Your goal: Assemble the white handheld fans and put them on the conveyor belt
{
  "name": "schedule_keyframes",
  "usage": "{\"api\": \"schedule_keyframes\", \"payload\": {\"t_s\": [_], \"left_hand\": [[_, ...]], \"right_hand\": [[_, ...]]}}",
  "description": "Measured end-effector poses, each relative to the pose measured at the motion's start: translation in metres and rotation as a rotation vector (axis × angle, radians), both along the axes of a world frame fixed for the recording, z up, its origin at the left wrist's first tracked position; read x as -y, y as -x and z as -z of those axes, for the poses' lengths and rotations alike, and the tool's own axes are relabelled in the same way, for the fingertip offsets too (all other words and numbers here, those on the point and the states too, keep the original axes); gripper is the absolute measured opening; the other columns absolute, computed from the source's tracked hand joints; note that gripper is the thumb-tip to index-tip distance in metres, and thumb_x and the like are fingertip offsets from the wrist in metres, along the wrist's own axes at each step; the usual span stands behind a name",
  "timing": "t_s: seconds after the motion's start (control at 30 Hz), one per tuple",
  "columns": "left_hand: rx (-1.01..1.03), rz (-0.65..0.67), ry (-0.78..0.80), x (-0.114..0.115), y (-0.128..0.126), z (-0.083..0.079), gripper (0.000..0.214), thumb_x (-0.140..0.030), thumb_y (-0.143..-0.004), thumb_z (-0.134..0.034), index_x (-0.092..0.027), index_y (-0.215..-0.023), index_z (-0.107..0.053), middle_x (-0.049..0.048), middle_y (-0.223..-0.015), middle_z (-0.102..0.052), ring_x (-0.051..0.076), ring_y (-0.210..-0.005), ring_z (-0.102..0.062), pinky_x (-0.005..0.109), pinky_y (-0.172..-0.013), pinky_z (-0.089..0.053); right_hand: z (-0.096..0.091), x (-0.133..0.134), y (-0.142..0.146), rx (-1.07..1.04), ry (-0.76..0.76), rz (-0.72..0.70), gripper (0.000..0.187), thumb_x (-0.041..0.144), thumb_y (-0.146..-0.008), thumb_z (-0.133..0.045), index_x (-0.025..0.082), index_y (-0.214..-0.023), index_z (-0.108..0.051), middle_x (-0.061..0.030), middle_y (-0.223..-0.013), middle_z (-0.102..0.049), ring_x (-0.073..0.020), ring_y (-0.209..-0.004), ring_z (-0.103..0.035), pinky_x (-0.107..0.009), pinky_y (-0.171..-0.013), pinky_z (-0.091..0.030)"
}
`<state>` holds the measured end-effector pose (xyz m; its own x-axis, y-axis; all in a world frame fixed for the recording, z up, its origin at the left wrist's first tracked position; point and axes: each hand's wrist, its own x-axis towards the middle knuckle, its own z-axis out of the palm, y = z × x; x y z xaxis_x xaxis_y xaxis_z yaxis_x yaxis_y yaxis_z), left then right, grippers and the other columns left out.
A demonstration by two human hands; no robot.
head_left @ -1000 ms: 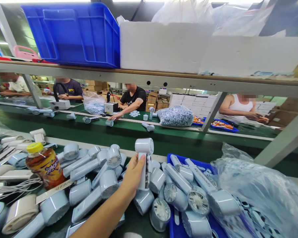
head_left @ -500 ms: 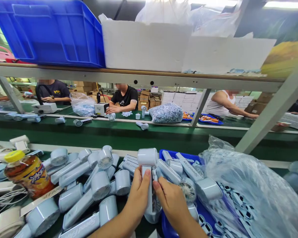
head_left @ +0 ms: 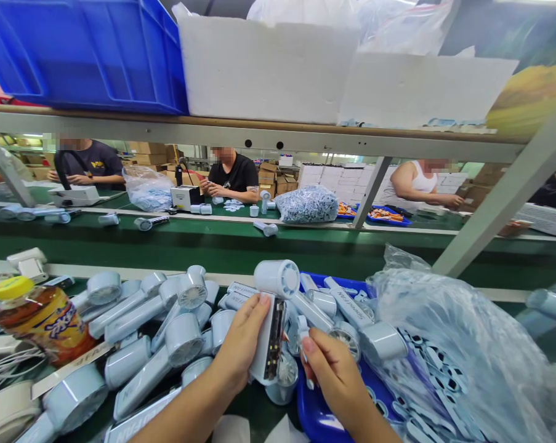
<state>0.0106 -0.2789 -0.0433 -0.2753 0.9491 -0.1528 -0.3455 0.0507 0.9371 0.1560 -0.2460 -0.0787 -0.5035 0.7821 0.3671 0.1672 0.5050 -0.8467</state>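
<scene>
My left hand [head_left: 238,344] is closed round the handle of a light blue handheld fan [head_left: 274,278], its round head tilted up. The handle's side facing right is uncovered and shows a dark strip with metal parts inside. Just right of it, my right hand [head_left: 335,366] pinches a small, narrow light blue plastic piece [head_left: 304,341], apart from the handle. Below the held fan another fan [head_left: 284,375] is partly hidden. A blue tray [head_left: 317,409] beside my right hand holds more fans and small light blue parts.
Many light blue fans [head_left: 183,338] are heaped at left, near a yellow-capped drink bottle [head_left: 47,323]. A clear plastic bag [head_left: 462,326] of small parts lies at right. Overhead, a shelf [head_left: 213,128] carries a blue bin [head_left: 84,55] and white boxes. Co-workers sit across the green conveyor [head_left: 204,243].
The fan has turned in my left hand, so its open side shows more. My right hand has moved off the handle to the right with the plastic piece. The view shifts slightly.
</scene>
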Motion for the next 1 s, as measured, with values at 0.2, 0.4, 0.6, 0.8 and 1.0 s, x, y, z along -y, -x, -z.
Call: {"api": "schedule_keyframes", "payload": {"t_s": [0.2,0.4,0.6,0.8,1.0], "left_hand": [[-0.746,-0.172,-0.174,0.0,0.044,-0.014,0.041,-0.042,-0.073,-0.059,-0.016,-0.104,-0.055,0.0079,-0.098,-0.063,0.021,-0.087,-0.058,0.03,-0.076,-0.044],[-1.071,-0.266,0.048,0.01,0.085,-0.035,0.049,-0.052,-0.077,-0.046,-0.014,-0.107,-0.052,0.0095,-0.097,-0.064,0.023,-0.08,-0.059,0.033,-0.07,-0.045],[-1.493,-0.084,0.302,0.006,0.072,-0.026,0.042,-0.043,-0.077,-0.049,-0.014,-0.106,-0.058,0.0133,-0.104,-0.063,0.03,-0.095,-0.057,0.037,-0.079,-0.04],[-1.516,-0.031,0.354,-0.001,0.057,-0.019,0.064,-0.044,-0.077,-0.049,-0.009,-0.129,-0.037,0.0132,-0.096,-0.065,0.027,-0.087,-0.06,0.033,-0.07,-0.042],[-1.619,0.085,0.281,-0.039,0.07,-0.031,0.04,-0.038,-0.075,-0.055,-0.013,-0.107,-0.06,0.0131,-0.105,-0.064,0.028,-0.096,-0.058,0.031,-0.077,-0.041]], "right_hand": [[0.001,-0.002,-0.035,-0.025,-0.016,0.147,0.037,0.042,-0.086,-0.041,0.017,-0.066,-0.06,-0.0011,-0.056,-0.056,-0.0145,-0.054,-0.054,-0.023,-0.055,-0.043],[0.018,-0.004,-0.06,-0.16,0.189,0.33,0.037,0.048,-0.074,-0.058,0.017,-0.093,-0.064,-0.0013,-0.063,-0.065,-0.0147,-0.051,-0.056,-0.022,-0.053,-0.048],[0.025,-0.005,-0.064,-0.227,0.237,0.312,0.037,0.048,-0.073,-0.058,0.017,-0.092,-0.063,-0.0018,-0.06,-0.065,-0.0154,-0.051,-0.058,-0.022,-0.049,-0.05],[0.03,-0.001,-0.065,-0.242,0.253,0.28,0.036,0.047,-0.074,-0.058,0.016,-0.093,-0.062,-0.0011,-0.06,-0.064,-0.0139,-0.052,-0.057,-0.021,-0.054,-0.049],[0.029,0.001,-0.064,-0.263,0.265,0.233,0.036,0.047,-0.076,-0.056,0.015,-0.092,-0.062,-0.002,-0.061,-0.064,-0.0151,-0.055,-0.059,-0.021,-0.051,-0.047]]}}
